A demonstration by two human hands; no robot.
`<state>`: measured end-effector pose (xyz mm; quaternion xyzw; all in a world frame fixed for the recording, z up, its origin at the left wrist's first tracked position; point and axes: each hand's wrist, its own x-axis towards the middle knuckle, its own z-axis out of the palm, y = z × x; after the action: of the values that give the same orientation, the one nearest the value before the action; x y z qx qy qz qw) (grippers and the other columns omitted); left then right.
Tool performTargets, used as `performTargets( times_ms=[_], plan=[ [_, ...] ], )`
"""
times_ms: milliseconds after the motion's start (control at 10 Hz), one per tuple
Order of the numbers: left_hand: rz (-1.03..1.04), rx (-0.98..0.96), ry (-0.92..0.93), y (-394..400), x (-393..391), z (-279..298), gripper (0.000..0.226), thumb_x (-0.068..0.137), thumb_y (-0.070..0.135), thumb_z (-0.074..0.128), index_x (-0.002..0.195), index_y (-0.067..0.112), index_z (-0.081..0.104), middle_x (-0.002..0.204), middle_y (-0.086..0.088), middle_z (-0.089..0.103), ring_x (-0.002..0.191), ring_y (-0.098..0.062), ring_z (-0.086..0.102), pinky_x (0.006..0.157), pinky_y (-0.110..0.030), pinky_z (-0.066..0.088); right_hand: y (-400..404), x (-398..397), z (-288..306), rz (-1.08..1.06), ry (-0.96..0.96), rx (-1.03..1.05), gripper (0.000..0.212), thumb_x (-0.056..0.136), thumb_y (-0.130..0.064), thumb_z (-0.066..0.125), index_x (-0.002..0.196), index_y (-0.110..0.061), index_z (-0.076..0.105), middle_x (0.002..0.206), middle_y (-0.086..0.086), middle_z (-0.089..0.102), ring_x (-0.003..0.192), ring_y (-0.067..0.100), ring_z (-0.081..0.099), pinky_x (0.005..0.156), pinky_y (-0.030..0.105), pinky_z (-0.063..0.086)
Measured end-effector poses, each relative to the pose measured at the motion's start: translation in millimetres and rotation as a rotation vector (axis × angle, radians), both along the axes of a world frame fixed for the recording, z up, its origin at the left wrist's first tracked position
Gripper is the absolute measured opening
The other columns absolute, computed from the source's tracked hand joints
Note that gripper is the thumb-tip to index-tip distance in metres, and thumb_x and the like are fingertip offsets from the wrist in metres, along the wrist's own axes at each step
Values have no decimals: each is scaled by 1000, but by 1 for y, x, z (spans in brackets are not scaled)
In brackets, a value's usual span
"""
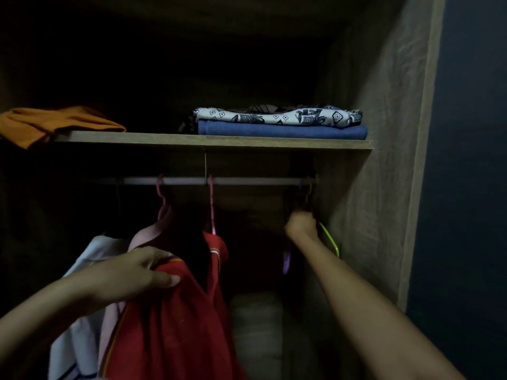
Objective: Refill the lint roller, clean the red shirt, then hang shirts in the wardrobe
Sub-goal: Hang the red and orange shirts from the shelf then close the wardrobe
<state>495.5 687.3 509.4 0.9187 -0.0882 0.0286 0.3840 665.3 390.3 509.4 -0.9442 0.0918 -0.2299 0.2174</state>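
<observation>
Wood wardrobe [384,133] is big and dark inside. Its rail [247,181] runs under the shelf. Hanging there, the red shirt [175,325] looks soft, light and floppy, so its shoulder is the best place to hold. The left hand [142,270] pinches that shoulder. The right hand [301,223] is closed around a green hanger [330,239] by the side wall. No words or labels can be read.

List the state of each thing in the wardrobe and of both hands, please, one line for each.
red shirt: held up at the collar.
left hand: shut on red shirt.
right hand: closed around the green hanger.
green hanger: hooked on the rail, bare.
rail: carries several hangers.
blue cloth: folded on shelf.
patterned cloth: folded, lying on blue cloth.
orange cloth: overhanging shelf edge.
</observation>
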Motion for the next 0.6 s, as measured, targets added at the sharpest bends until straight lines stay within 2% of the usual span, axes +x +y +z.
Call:
performTargets(
  times_ms=[100, 200, 300, 400, 500, 600],
  plan=[
    [25, 171, -105, 1, 5, -1, 16, 86, 28, 65, 98, 35, 56, 102, 21, 59, 91, 9, 56, 75, -1, 40, 9, 5, 10, 145, 86, 147, 34, 96, -16, 46, 123, 0, 60, 128, 19, 60, 119, 34, 56, 92, 33, 47],
    [30, 299, -156, 5, 4, 2, 5, 88, 36, 60, 85, 39, 60, 93, 20, 65, 88, 8, 61, 81, -9, 46, 19, 6, 24, 199, 20, 348, 35, 99, -16, 42, 126, 1, 57, 133, 20, 56, 124, 34, 52, 98, 34, 42],
    [64, 281, -182, 17, 10, -1, 21, 83, 46, 61, 88, 29, 71, 90, 10, 71, 90, -6, 66, 81, -22, 52, 33, 2, 26, 204, -157, 535, 32, 96, -15, 49, 121, 2, 60, 127, 23, 60, 120, 37, 55, 99, 38, 44],
    [102, 313, -203, 20, 11, -5, 25, 86, 44, 60, 94, 23, 72, 89, 7, 67, 88, -13, 64, 81, -25, 48, 49, -11, 19, 305, -218, 848, 13, 86, -5, 56, 88, -1, 68, 77, 17, 67, 70, 29, 66, 66, 35, 53],
    [104, 285, -236, 20, 7, -3, 25, 87, 42, 59, 92, 21, 72, 82, 9, 62, 79, -9, 58, 74, -20, 44, 61, -18, 17, 377, -180, 1052, 18, 88, -4, 54, 70, -8, 57, 56, 7, 53, 34, 8, 49, 34, 16, 38],
    [67, 251, -285, 19, -3, 4, 13, 90, 30, 59, 85, 24, 70, 70, 17, 63, 72, 4, 61, 68, -8, 42, 69, -24, 21, 360, -139, 1180, 21, 90, -8, 48, 71, -8, 57, 58, 7, 52, 44, 13, 49, 36, 16, 36]
  ],
)
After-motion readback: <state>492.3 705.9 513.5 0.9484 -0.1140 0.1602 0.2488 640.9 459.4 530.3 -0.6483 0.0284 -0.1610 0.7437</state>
